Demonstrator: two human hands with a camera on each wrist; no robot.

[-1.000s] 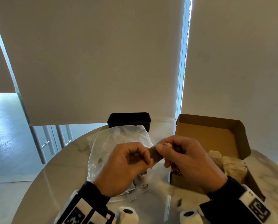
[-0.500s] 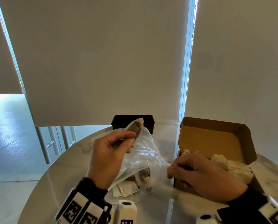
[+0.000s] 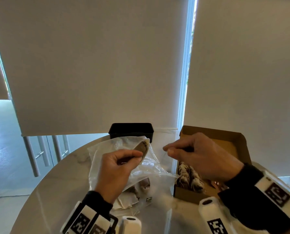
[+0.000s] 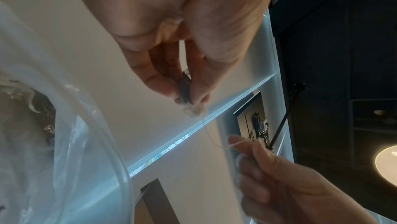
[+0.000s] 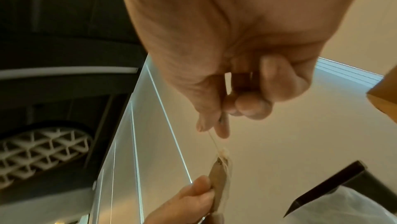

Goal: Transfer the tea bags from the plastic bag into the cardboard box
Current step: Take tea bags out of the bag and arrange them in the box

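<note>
Hands meet above a round, pale marble-look table (image 3: 44, 191), with drawn cream roller blinds (image 3: 97, 65) filling the wall behind. The left hand (image 3: 114, 168) pinches a brown tea bag (image 3: 143, 146) over the clear plastic bag (image 3: 107, 149). The right hand (image 3: 203, 157) pinches that tea bag's thin string (image 4: 209, 132) (slack between the hands) above the open cardboard box (image 3: 232, 141), which holds more tea bags just right of the plastic bag. A black container (image 3: 131, 130) sits behind the plastic bag.
</note>
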